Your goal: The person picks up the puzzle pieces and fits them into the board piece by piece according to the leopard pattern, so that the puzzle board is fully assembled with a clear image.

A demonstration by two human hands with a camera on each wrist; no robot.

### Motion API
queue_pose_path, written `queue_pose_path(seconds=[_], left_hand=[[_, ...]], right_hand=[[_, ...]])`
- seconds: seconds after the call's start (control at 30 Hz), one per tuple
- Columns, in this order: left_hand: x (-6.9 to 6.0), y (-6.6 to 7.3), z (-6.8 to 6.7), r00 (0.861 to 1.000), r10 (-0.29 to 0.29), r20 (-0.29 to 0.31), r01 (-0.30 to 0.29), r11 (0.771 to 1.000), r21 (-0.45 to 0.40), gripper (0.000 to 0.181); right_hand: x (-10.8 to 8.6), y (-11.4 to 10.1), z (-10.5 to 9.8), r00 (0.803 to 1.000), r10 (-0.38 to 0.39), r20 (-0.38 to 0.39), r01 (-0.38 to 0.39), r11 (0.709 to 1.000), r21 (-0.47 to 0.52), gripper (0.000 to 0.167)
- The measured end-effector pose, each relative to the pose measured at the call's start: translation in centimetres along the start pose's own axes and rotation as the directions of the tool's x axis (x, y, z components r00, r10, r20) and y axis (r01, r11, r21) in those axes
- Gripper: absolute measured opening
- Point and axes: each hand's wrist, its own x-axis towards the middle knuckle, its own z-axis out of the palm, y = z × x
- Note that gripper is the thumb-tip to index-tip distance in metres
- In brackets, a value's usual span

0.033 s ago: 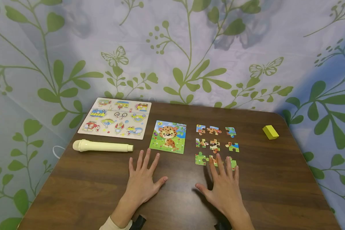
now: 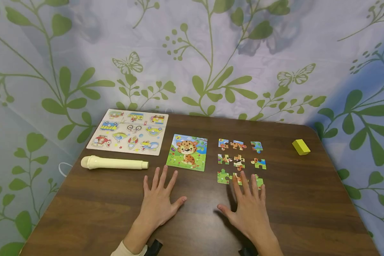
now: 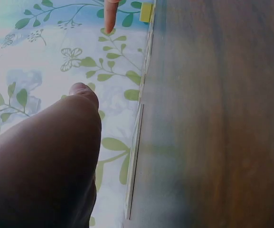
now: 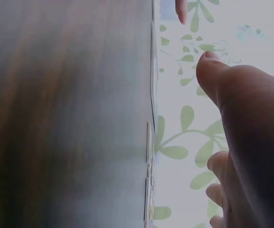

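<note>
Palm down with fingers spread, my left hand point(image 2: 158, 204) is just in front of a square card with a leopard picture point(image 2: 187, 153). My right hand point(image 2: 249, 209) has its fingers spread too, its tips over the front row of loose jigsaw pieces, partly hiding some of them. Several pieces lie apart in three rows; one is a green corner piece point(image 2: 223, 176). Neither hand holds anything. In the left wrist view the left thumb point(image 3: 84, 92) sticks out above the table, and the right wrist view shows the right thumb point(image 4: 212, 71) likewise.
A cream toy microphone point(image 2: 115, 163) lies at the left, below a wooden vehicle peg puzzle board point(image 2: 113, 147). At the far right of the brown table point(image 2: 192, 220) sits a yellow block point(image 2: 301, 147). A leaf-patterned curtain point(image 2: 166, 64) hangs behind the table.
</note>
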Motion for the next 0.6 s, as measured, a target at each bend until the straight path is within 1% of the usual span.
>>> queue_pose_path(seconds=[0.1, 0.2, 0.27, 0.37, 0.4, 0.47, 0.53, 0.6], left_hand=[[0.1, 0.1, 0.0, 1.0, 0.004, 0.005, -0.004, 1.0, -0.009, 0.087], [0.2, 0.2, 0.1, 1.0, 0.004, 0.011, -0.003, 0.999, -0.04, 0.087], [0.2, 0.1, 0.4, 1.0, 0.001, 0.011, 0.0, 0.996, -0.086, 0.089], [0.7, -0.2, 1.2, 1.0, -0.001, -0.01, -0.001, 0.986, -0.169, 0.095], [1.0, -0.4, 1.5, 1.0, -0.001, -0.02, -0.002, 0.981, -0.195, 0.098], [2.0, -0.6, 1.9, 0.999, -0.014, -0.039, 0.004, 0.97, -0.242, 0.103], [3.3, -0.9, 2.3, 0.998, -0.04, -0.04, 0.028, 0.964, -0.266, 0.108], [4.7, -1.0, 2.6, 0.997, -0.072, -0.037, 0.059, 0.961, -0.269, 0.111]], right_hand=[[0.0, 0.0, 0.1, 1.0, -0.002, -0.003, 0.002, 1.0, 0.001, 0.106], [0.1, 0.0, 0.2, 0.999, -0.022, -0.031, 0.023, 0.999, 0.048, 0.104], [0.0, -0.1, 0.1, 0.997, -0.032, -0.076, 0.042, 0.99, 0.135, 0.099], [0.6, 0.3, -1.0, 0.987, -0.059, -0.152, 0.101, 0.953, 0.287, 0.084], [1.2, 0.6, -1.5, 0.983, -0.07, -0.171, 0.123, 0.939, 0.323, 0.079], [2.9, 1.6, -2.7, 0.974, -0.103, -0.2, 0.169, 0.921, 0.35, 0.072], [5.4, 2.8, -3.6, 0.969, -0.137, -0.203, 0.202, 0.917, 0.344, 0.068], [8.2, 4.1, -4.2, 0.969, -0.161, -0.185, 0.217, 0.915, 0.34, 0.065]])
